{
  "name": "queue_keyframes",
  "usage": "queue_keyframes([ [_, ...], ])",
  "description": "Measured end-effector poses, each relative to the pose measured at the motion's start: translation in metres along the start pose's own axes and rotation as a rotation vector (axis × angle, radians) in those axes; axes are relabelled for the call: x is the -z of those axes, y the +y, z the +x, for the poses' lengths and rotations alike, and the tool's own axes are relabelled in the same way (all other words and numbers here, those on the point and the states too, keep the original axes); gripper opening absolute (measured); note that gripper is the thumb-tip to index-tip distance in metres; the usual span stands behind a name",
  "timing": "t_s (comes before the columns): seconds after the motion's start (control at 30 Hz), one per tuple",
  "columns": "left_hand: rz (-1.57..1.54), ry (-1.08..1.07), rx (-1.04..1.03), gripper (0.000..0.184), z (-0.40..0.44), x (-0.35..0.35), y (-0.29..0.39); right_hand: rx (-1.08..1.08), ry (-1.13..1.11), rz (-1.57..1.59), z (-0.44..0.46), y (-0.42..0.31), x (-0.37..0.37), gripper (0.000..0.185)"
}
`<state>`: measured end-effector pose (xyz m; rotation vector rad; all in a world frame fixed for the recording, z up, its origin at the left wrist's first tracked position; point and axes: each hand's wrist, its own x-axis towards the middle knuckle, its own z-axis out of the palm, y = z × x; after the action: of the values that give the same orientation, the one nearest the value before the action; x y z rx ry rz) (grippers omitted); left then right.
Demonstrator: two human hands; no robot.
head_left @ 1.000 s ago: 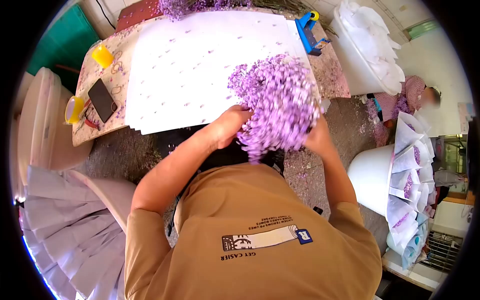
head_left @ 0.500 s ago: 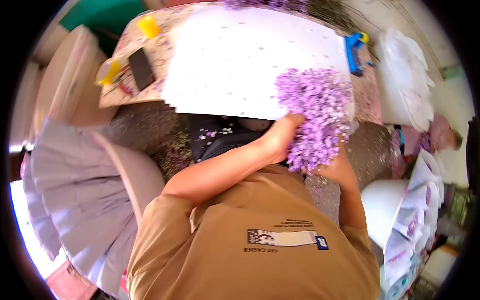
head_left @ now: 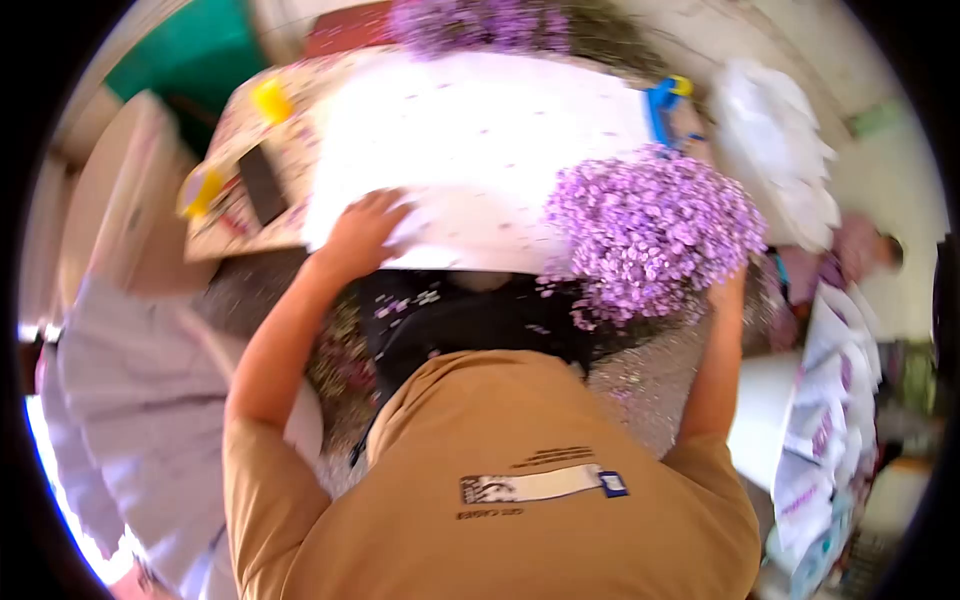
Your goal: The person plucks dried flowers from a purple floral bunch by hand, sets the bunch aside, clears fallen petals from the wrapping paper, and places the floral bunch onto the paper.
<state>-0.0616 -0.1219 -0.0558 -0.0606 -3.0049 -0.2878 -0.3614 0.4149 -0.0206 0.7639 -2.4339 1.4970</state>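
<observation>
A full bunch of small purple flowers [head_left: 655, 235] hangs over the right front edge of the white paper sheets [head_left: 480, 140]. My right hand [head_left: 728, 287] is at the bunch's lower right side, holding it, with most of the fingers hidden behind the blooms. On the left front part of the paper lies my left hand [head_left: 368, 232], its fingers spread and nothing in them. Small petals are scattered over the sheets.
A black phone [head_left: 262, 184], yellow tape rolls [head_left: 271, 101] and a blue tape dispenser [head_left: 662, 112] are on the table [head_left: 225, 235]. More purple flowers [head_left: 475, 25] lie at the back. Wrapped bouquets [head_left: 825, 430] stand right; a person [head_left: 862, 250] is beyond.
My left hand has left the bunch, moved left onto the paper and opened. The bunch stays with my right hand, now farther right of my body. The camera view has shifted.
</observation>
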Motion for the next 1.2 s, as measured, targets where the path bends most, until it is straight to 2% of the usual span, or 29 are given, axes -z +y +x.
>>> queue_keyframes([
  [0.07,-0.082,-0.036,-0.033,0.064,0.006,0.004,-0.008,0.022,-0.018,-0.182,-0.002,0.005,0.036,0.057],
  [0.1,-0.121,-0.071,-0.026,0.059,0.011,0.011,-0.008,-0.043,0.019,-0.141,-0.008,0.008,0.047,0.058],
  [0.17,-0.123,-0.134,-0.032,0.044,0.019,0.023,-0.009,-0.190,0.123,0.004,-0.018,0.008,0.067,0.061],
  [0.23,-0.075,-0.205,-0.063,0.009,0.027,0.031,-0.001,-0.335,0.285,0.226,-0.024,-0.001,0.084,0.067],
  [0.27,0.002,-0.170,-0.109,0.006,0.027,0.029,0.001,-0.356,0.358,0.328,-0.026,-0.002,0.092,0.070],
  [0.33,0.081,-0.136,-0.167,0.007,0.027,0.030,0.005,-0.321,0.369,0.310,-0.033,-0.004,0.105,0.073],
  [0.4,0.117,0.059,-0.328,0.007,0.029,0.038,0.010,-0.300,0.409,0.332,-0.037,-0.010,0.114,0.075],
  [0.47,0.106,0.100,-0.359,0.007,0.031,0.042,0.013,-0.305,0.463,0.454,-0.038,-0.005,0.123,0.077],
  [0.53,0.099,0.140,-0.385,0.008,0.031,0.045,0.017,-0.268,0.473,0.389,-0.039,-0.001,0.132,0.076],
  [0.6,0.002,0.173,-0.251,0.016,0.032,0.047,0.024,-0.204,0.483,0.279,-0.040,-0.009,0.135,0.074],
  [0.63,0.008,0.173,-0.258,0.016,0.032,0.049,0.023,-0.204,0.492,0.284,-0.040,-0.014,0.137,0.074],
  [0.7,-0.219,-0.055,-0.002,0.025,0.031,0.052,0.018,-0.186,0.487,0.170,-0.041,-0.009,0.153,0.073],
  [0.77,-0.230,-0.031,-0.009,0.033,0.036,0.036,0.013,-0.178,0.487,0.073,-0.045,0.003,0.173,0.074],
  [0.8,-0.176,-0.010,-0.036,0.035,0.041,0.036,0.024,-0.051,0.480,-0.266,-0.047,0.009,0.184,0.071],
  [0.83,-0.088,-0.034,-0.056,0.045,0.045,0.031,0.037,0.052,0.435,-0.533,-0.048,0.015,0.199,0.073],
  [0.87,0.027,0.033,-0.142,0.055,0.047,0.018,0.049,0.166,0.422,-0.798,-0.049,0.021,0.215,0.076],
  [0.93,0.204,0.070,-0.223,0.042,0.062,-0.005,0.082,0.095,0.474,-0.353,-0.035,0.003,0.224,0.086],
  [0.97,0.213,0.046,-0.274,0.039,0.077,-0.016,0.091,-0.092,0.520,0.284,-0.027,-0.016,0.220,0.087],
  [1.0,0.215,0.119,-0.329,0.030,0.089,-0.018,0.107,-0.059,0.486,0.300,-0.022,-0.033,0.218,0.086],
  [1.03,0.235,0.019,-0.339,0.017,0.107,-0.008,0.121,-0.021,0.455,0.312,-0.017,-0.046,0.218,0.086],
  [1.07,0.269,0.082,-0.363,0.007,0.127,-0.015,0.117,-0.006,0.447,0.297,-0.012,-0.050,0.224,0.084],
  [1.13,0.099,0.035,-0.222,0.011,0.185,-0.009,0.096,0.022,0.411,0.256,-0.001,-0.063,0.240,0.079],
  [1.2,0.101,0.152,-0.154,0.015,0.231,0.048,0.074,0.048,0.403,0.194,0.006,-0.077,0.254,0.079],
])
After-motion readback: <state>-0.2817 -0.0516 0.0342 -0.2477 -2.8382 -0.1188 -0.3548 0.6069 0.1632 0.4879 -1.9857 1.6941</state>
